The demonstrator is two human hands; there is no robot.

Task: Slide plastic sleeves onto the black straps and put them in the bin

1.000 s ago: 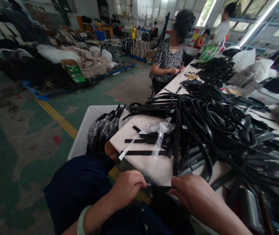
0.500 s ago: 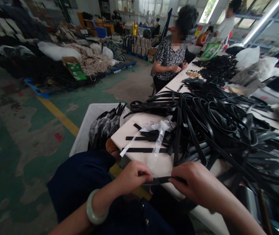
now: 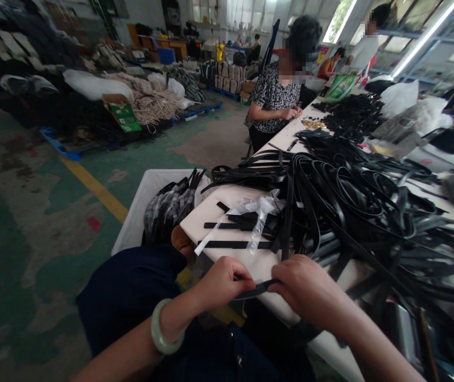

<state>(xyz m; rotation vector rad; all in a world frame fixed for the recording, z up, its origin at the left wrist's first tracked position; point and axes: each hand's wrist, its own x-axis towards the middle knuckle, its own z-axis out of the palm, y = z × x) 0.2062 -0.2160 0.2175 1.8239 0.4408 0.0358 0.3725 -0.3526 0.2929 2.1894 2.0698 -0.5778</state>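
A black strap (image 3: 259, 289) is stretched between my two hands, just over the near edge of the table. My left hand (image 3: 229, 281) pinches it between thumb and fingers. A short way to the right, my right hand (image 3: 296, 281) is closed on the same strap. What looks like a clear plastic strip sits on the strap by my left fingertips, too small to make out fully. Beyond my hands, crumpled clear plastic strips (image 3: 262, 215) lie across several flat black straps (image 3: 227, 226) on the white table (image 3: 211, 207).
A large heap of looped black straps (image 3: 342, 196) covers the table to the right. Left of the table stands a white bin (image 3: 131, 223) with plastic-wrapped black straps (image 3: 171, 207). A co-worker (image 3: 272, 95) sits at the table's far side, near small gold-coloured pieces (image 3: 313, 123).
Both hands have risen slightly and drawn a little closer together. The strap between them now slants up toward my right hand.
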